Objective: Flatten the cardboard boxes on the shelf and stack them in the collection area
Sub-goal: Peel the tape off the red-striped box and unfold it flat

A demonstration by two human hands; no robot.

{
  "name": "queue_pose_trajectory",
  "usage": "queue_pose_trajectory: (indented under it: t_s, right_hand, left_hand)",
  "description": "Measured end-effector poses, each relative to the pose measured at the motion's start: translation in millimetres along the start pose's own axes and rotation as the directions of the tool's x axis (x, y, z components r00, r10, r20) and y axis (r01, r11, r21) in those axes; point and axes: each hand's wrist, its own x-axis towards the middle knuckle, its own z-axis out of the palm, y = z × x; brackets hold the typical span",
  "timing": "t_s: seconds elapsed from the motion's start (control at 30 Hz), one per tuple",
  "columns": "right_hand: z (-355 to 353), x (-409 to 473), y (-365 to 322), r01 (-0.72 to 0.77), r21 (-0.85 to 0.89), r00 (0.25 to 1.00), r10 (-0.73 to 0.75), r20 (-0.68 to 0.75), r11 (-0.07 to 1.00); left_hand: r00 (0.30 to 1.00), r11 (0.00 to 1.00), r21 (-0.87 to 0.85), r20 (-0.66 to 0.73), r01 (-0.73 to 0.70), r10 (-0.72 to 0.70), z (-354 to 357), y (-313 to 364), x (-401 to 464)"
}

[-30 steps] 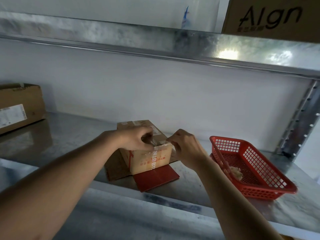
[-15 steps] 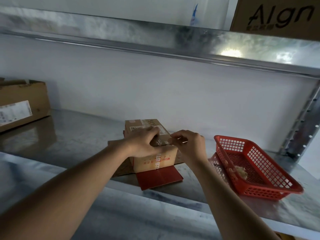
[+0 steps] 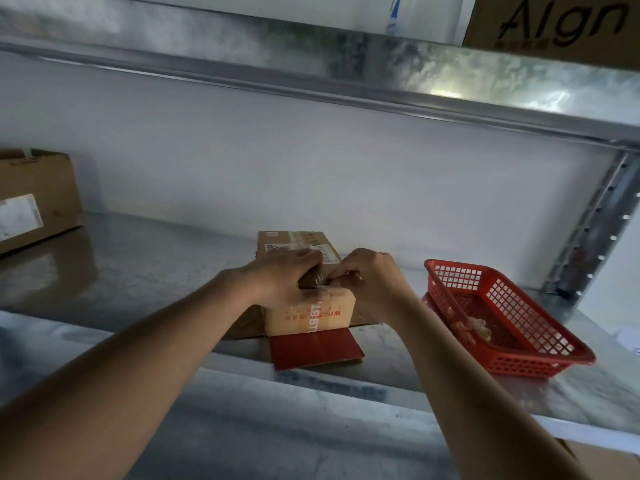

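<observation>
A small brown cardboard box [image 3: 311, 315] with red print and clear tape stands on the metal shelf [image 3: 138, 268], its lower flaps splayed out, one red flap [image 3: 315, 351] lying toward me. My left hand [image 3: 282, 278] presses down on the box top near its front edge. My right hand [image 3: 369, 278] pinches the clear tape [image 3: 323, 284] at the top front edge, right beside the left fingers. The hands hide most of the box top.
A red plastic basket [image 3: 540, 362] with a crumpled scrap inside stands to the right of the box. A larger labelled cardboard box [image 3: 34, 199] sits at the far left. Another box marked "Algn" [image 3: 561, 22] rests on the upper shelf. A perforated upright [image 3: 595, 223] stands at the right.
Both hands stay on the box's top front edge. The right fingers have drawn closer to the left hand on the tape. The view has shifted slightly.
</observation>
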Motion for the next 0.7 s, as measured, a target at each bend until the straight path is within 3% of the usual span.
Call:
queue_pose_trajectory:
  t_s: [0.13,0.27,0.37,0.43,0.57,0.7]
  right_hand:
    - [-1.1,-3.9,-0.6,-0.085,-0.006,0.996,0.085,-0.019,0.996]
    - [3.5,-16.5,6.8,-0.234,0.222,0.956,0.266,-0.127,0.946]
    - [6.1,-26.9,10.4,-0.351,0.462,0.878,0.457,-0.14,0.815]
    - [6.3,-33.5,9.1,-0.363,0.466,0.851,0.49,-0.186,0.807]
    - [0.5,-40.5,-2.0,-0.235,0.2,0.896,0.292,-0.336,0.951]
    - [-3.2,-35.7,-7.9,-0.042,-0.007,0.969,0.039,-0.245,0.999]
  left_hand:
    - [0.999,0.999,-0.018,0.026,-0.041,0.041,-1.6,-6.3,-1.8]
    - [0.999,0.996,-0.082,0.012,-0.044,0.045,-2.0,-13.0,-4.4]
    - [0.999,0.993,-0.11,0.013,-0.042,0.044,-1.8,-16.0,-4.9]
    - [0.999,0.994,-0.098,0.002,-0.051,0.052,-0.5,-16.6,-3.9]
    - [0.999,0.996,-0.07,0.023,-0.047,0.048,-0.6,-14.9,-2.9]
    - [0.998,0.999,-0.001,0.041,-0.054,0.054,-0.8,-11.8,-1.2]
